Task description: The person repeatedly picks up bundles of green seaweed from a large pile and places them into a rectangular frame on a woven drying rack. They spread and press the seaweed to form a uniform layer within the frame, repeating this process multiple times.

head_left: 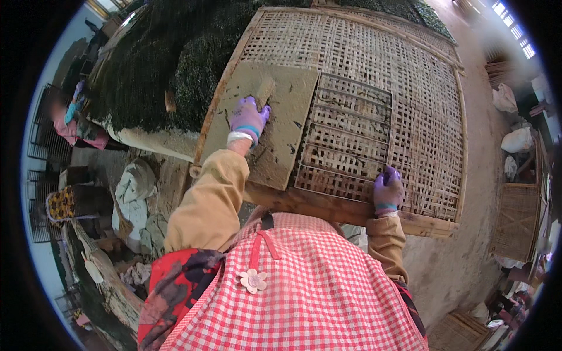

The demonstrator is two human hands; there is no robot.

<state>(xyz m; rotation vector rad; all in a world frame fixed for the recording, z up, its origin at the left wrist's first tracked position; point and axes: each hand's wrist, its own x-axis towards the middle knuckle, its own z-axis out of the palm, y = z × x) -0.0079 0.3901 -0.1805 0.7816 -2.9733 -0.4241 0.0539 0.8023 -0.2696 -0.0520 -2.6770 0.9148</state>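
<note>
My left hand (249, 120), in a purple glove, lies over a flat grey-brown board (287, 126) wet with dark flecks. Its fingers and thumb are apart, beside the lower end of a short wooden handle (267, 89) on the board. Right of the board, a thin dark frame with crossbars (351, 127) rests on a woven bamboo screen (430, 123). Closed at the frame's lower right corner is my right hand (389, 188), also gloved in purple. Dark scraps cling to the screen inside the frame.
A large heap of dark green, stringy material (164, 64) rises beyond the board at the left. The screen's wooden front rail (328, 202) runs close to my apron. White sacks (134, 190) lie on the floor at left. Another person (76, 126) stands at the far left.
</note>
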